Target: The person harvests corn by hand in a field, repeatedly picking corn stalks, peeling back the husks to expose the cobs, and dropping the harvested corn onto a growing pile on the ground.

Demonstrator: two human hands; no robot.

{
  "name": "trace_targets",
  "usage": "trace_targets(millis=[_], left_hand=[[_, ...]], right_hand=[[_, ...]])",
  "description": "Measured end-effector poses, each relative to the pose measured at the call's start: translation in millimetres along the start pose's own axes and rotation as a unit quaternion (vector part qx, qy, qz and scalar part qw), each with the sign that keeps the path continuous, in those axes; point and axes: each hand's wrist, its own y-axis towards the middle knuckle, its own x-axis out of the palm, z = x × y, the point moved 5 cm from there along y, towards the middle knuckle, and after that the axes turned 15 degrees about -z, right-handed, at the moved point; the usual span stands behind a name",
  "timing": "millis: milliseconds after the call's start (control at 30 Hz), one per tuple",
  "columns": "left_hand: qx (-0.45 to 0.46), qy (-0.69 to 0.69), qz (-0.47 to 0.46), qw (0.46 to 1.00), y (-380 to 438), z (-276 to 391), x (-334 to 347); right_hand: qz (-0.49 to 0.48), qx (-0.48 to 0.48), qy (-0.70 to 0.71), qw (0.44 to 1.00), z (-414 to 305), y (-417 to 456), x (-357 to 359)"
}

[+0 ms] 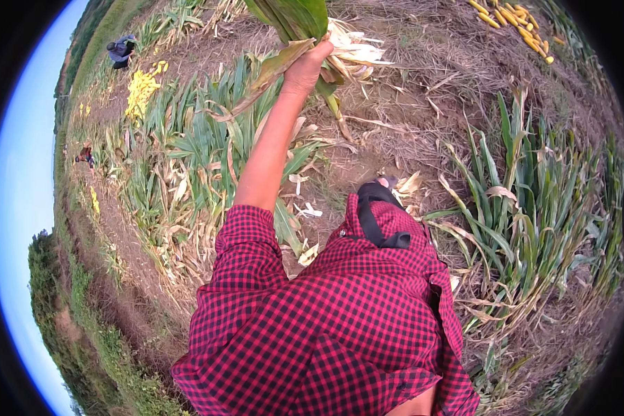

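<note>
My left hand (307, 67), at the end of a stretched-out bare forearm, grips a cut corn stalk (335, 106). Broad green leaves (294, 18) rise above the fist, and a dry brown leaf (278, 70) hangs along its left side. Pale, peeled-back husks (356, 49) spread out just right of the fingers; whether an ear is still inside them is hidden. My right hand is out of view. Below the held stalk lies bare soil strewn with dry straw (395, 125).
Piles of cut corn stalks lie left (213, 119) and right (520, 197). Yellow corn ears are heaped at upper left (142, 91) and upper right (522, 23). Two people, one bent over (120, 51) and another farther off (85, 156), are at the left. A black strap (372, 218) hangs at my waist.
</note>
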Motion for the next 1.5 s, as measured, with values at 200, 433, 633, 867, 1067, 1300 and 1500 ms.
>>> trace_targets(millis=[200,433,633,867,1067,1300,1500], left_hand=[[-0.101,0.117,0.077,0.985,-65,-43,-161],[-0.220,0.165,0.125,0.953,-183,-52,-227],[-0.471,0.456,0.136,0.743,-352,-152,-353],[-0.721,0.109,-0.039,0.683,-419,-197,-281],[-0.420,-0.240,-0.179,0.857,-248,-143,2],[-0.262,-0.552,-0.226,0.759,-183,-58,195],[-0.216,-0.650,-0.166,0.710,-147,-16,199]], right_hand=[[-0.063,-0.154,-0.064,0.984,-107,5,-1],[-0.023,-0.223,-0.169,0.960,-171,21,7],[-0.066,-0.229,-0.203,0.950,-200,10,19],[-0.205,-0.267,-0.080,0.938,-231,33,27],[-0.066,-0.417,-0.306,0.853,-364,-111,66],[0.078,-0.604,-0.355,0.709,-445,-231,105],[0.014,-0.658,-0.083,0.749,-453,-235,57]])
